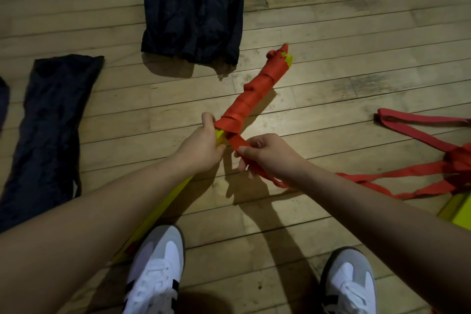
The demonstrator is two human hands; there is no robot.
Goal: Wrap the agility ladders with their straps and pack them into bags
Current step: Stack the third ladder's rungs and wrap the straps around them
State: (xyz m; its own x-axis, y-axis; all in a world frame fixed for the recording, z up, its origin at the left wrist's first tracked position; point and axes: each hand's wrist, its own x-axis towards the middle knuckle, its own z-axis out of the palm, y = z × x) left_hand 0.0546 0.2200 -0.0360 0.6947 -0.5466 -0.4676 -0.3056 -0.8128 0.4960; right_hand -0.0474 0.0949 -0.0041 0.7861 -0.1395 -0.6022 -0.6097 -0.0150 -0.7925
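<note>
- A bundle of yellow ladder rungs [175, 194] is held slantwise above the wooden floor [331, 46], its far half bound in tight, overlapping turns of red strap [252, 94], with ragged yellow tips left showing at the far end.
- The near half of the bundle is seen bare and bright yellow, running down under the left forearm towards the left shoe [155, 270].
- The bundle is gripped by the left hand [204, 145], whose fingers are curled round it just below the last red turn, the thumb laid against the edge of the wrap.
- The free run of strap is pinched by the right hand [265, 153] just beside the left-hand fingers; the thumb and forefinger are closed on the flat band, and the other fingers are curled under it.
- From behind the right-hand fingers, the loose strap is trailed out to the right across the floor, where it is gathered in a red tangle [456, 160] with long loops spread about it.
- A second yellow piece [456, 209] is seen at the right edge, beyond the tangle.
- Well past the fingertips, two dark bags [193, 7] are laid flat side by side; a third dark bag [48, 122] is laid to the left of the left hand.
- The right shoe [349, 285] is planted below the right forearm.
</note>
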